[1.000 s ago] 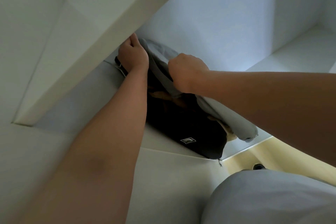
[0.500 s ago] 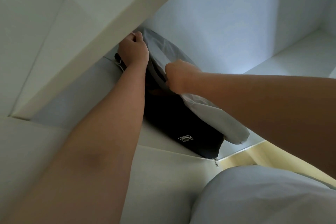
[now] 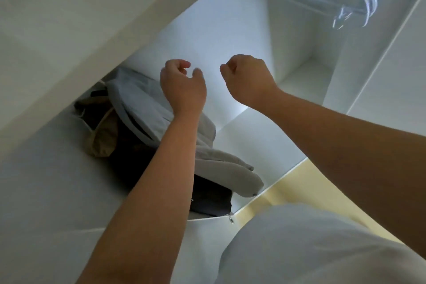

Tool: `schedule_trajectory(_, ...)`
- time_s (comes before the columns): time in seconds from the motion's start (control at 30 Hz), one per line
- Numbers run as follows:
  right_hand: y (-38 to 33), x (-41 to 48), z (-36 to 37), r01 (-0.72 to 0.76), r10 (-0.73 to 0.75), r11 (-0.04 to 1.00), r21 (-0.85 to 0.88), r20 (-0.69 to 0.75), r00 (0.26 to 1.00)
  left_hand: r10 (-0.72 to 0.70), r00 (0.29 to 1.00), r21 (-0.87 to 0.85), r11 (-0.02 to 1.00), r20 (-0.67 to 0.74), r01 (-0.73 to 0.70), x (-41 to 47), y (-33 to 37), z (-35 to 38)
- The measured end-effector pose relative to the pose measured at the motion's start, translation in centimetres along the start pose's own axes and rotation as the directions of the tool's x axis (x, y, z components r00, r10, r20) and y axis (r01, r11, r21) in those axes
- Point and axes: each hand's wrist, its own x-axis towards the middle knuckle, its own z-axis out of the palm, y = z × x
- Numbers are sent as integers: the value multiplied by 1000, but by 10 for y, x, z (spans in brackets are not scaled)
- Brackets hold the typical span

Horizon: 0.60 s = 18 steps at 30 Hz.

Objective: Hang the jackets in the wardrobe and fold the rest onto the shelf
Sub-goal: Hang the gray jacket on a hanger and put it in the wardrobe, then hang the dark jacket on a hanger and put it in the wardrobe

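A folded pile of clothes lies on the white wardrobe shelf (image 3: 249,136). A grey garment (image 3: 143,104) is on top, over a black garment (image 3: 212,200) with a small logo and a tan piece (image 3: 103,138) at the left. My left hand (image 3: 183,86) hovers just above the grey garment with loosely curled fingers and holds nothing. To its right, in front of the white back wall, my right hand (image 3: 246,80) is curled into a loose fist, also with nothing in it.
Several white hangers (image 3: 355,0) hang blurred at the top right in the neighbouring tall compartment. A white panel (image 3: 69,30) slants over the pile at the upper left. My grey-clad torso (image 3: 311,249) fills the lower right, above a pale yellow floor (image 3: 295,189).
Both hands have let go of the grey garment and lifted up and to the right, away from the pile. The view has swung, showing the hangers.
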Motion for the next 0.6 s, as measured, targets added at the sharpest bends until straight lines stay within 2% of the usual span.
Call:
schedule_trajectory(0.03, 9, -2, -17, -43, 45, 998, 37, -58, 997, -18, 990, 0, 1000, 140, 18, -2, 11, 15)
schedule_trajectory(0.1, 28, -8, -50, -118, 135, 987, 111, -161, 978, 3, 926, 13, 1000, 377, -8, -9, 34, 44)
schedule_trajectory(0.17, 51, -17, -82, -169, 205, 974, 150, -266, 942, 69, 857, -44, 998, 511, -54, -20, 60, 72)
schedule_trajectory(0.23, 76, -31, -111, -229, 269, 962, 149, -364, 892, 118, 788, -145, 989, 604, -38, -33, 87, 100)
schedule_trajectory(0.37, 123, -56, -152, -350, 386, 922, 165, -462, 799, 114, 687, -244, 965, 717, 94, -58, 132, 154)
schedule_trajectory(0.5, 146, -60, -169, -393, 425, 904, 170, -463, 778, 74, 690, -276, 943, 720, 187, -68, 155, 190)
schedule_trajectory(0.6, 150, -50, -173, -397, 419, 906, 148, -449, 789, 69, 704, -283, 940, 706, 192, -62, 162, 200)
